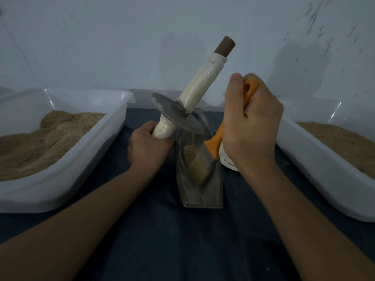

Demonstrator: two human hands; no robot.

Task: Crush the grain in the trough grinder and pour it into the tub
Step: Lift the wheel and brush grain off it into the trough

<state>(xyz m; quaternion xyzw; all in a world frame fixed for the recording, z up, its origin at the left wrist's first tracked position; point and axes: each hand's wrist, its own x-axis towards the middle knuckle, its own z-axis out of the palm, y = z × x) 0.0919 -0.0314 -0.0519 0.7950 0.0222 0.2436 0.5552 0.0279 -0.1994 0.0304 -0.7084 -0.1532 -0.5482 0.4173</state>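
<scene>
A narrow metal trough grinder [203, 196] stands on the dark cloth in the middle, with a small heap of grain [189, 154] inside. My left hand [148, 146] grips the lower taped handle of the grinding wheel [176, 115], lifted and tilted above the trough's far end. The wheel's axle rises up and to the right, ending in a brown tip. My right hand [251, 122] grips the orange handle of a brush [203, 167], whose pale bristles reach down into the trough.
A white tub [67, 173] full of grain stands at the left, another white tub [316, 171] with grain at the right. A small white round object [227, 161] lies behind my right wrist. A pale wall closes the back.
</scene>
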